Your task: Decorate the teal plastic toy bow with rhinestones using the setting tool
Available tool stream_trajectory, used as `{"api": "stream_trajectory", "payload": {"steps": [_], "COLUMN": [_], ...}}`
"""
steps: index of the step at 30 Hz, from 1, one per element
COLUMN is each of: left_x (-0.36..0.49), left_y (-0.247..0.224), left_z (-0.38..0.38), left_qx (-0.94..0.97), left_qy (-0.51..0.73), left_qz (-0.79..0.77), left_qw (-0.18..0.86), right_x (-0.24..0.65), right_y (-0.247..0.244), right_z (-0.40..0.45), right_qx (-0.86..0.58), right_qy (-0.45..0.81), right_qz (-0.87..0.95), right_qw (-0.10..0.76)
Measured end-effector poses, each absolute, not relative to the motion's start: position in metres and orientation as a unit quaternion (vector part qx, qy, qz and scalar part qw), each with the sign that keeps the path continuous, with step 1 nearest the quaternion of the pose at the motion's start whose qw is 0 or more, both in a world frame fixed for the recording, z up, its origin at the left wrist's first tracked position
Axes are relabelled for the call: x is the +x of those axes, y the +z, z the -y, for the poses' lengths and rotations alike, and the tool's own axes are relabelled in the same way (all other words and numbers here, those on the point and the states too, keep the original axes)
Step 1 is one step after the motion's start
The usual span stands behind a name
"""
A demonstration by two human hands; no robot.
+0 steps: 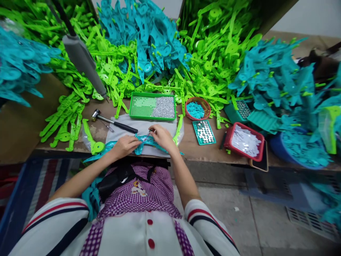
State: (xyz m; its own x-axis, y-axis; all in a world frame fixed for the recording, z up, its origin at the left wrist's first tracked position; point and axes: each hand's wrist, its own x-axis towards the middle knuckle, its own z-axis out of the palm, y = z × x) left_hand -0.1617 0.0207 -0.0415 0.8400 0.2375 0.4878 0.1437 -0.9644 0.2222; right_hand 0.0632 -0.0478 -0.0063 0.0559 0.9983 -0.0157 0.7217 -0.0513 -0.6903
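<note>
A long blue plastic part (146,139) lies across the grey cloth (114,132) at the table's front edge. My left hand (126,145) grips its left portion, fingers together and pointing right. Above the part's right portion, my right hand (162,138) is closed in a pinch at a small dark thing. A thin reddish line runs from there toward my left fingertips; it is too fine to name. A hammer (117,122) with a black handle lies just behind my left hand. Green plastic arms (92,140) flank the cloth.
Behind the cloth stands a green tray (130,105) of small silvery pieces. To the right are a basket (207,103) of blue bits, a tray of discs (204,133) and a red box (229,142) of white pieces. A grey power screwdriver (82,60) hangs at left. Green and blue heaps surround the back.
</note>
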Motion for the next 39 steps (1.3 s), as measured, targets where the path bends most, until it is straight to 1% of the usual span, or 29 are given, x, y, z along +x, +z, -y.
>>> {"api": "stream_trajectory", "payload": {"steps": [3, 5, 7, 11, 13, 15, 19, 21, 22, 24, 27, 30, 33, 36, 39], "left_x": [-0.163, -0.161, -0.156, -0.142, -0.135, -0.128, -0.117, -0.114, -0.114, -0.115, -0.117, -0.123, -0.133, -0.142, -0.143], "left_y": [-0.036, -0.029, -0.022, -0.009, -0.004, 0.001, 0.005, 0.002, 0.0, -0.005, -0.011, -0.015, -0.02, -0.025, -0.03], "left_z": [-0.016, -0.015, -0.015, -0.014, -0.014, -0.017, -0.027, -0.033, -0.035, -0.037, -0.036, -0.033, -0.027, -0.013, 0.005], "left_qx": [0.971, 0.976, 0.983, 0.997, 0.996, 0.984, 0.902, 0.847, 0.822, 0.777, 0.737, 0.714, 0.712, 0.771, 0.831], "left_qy": [0.231, 0.214, 0.179, 0.07, 0.029, 0.011, 0.005, 0.012, 0.017, 0.029, 0.055, 0.084, 0.12, 0.189, 0.235], "left_qz": [-0.06, -0.033, -0.024, -0.039, -0.071, -0.136, -0.277, -0.322, -0.34, -0.366, -0.389, -0.397, -0.387, -0.351, -0.321], "left_qw": [0.024, -0.005, -0.02, -0.009, 0.035, 0.111, 0.332, 0.423, 0.457, 0.51, 0.549, 0.57, 0.573, 0.497, 0.388], "right_x": [0.053, 0.047, 0.042, 0.042, 0.048, 0.055, 0.063, 0.056, 0.049, 0.033, 0.013, 0.01, 0.022, 0.032, 0.034], "right_y": [0.001, 0.004, 0.005, 0.005, 0.005, 0.007, 0.008, 0.003, -0.001, -0.011, -0.023, -0.027, -0.027, -0.031, -0.035], "right_z": [0.013, -0.008, -0.025, -0.039, -0.035, -0.024, 0.022, 0.051, 0.065, 0.087, 0.098, 0.092, 0.081, 0.072, 0.065], "right_qx": [-0.62, -0.56, -0.501, -0.433, -0.433, -0.466, -0.574, -0.607, -0.614, -0.61, -0.6, -0.64, -0.695, -0.714, -0.712], "right_qy": [0.265, 0.297, 0.347, 0.429, 0.452, 0.449, 0.355, 0.303, 0.282, 0.244, 0.189, 0.168, 0.215, 0.3, 0.339], "right_qz": [0.706, 0.753, 0.778, 0.771, 0.753, 0.725, 0.653, 0.633, 0.637, 0.673, 0.72, 0.683, 0.582, 0.498, 0.473], "right_qw": [0.218, 0.177, 0.154, 0.182, 0.203, 0.235, 0.343, 0.372, 0.37, 0.34, 0.293, 0.31, 0.364, 0.39, 0.393]}}
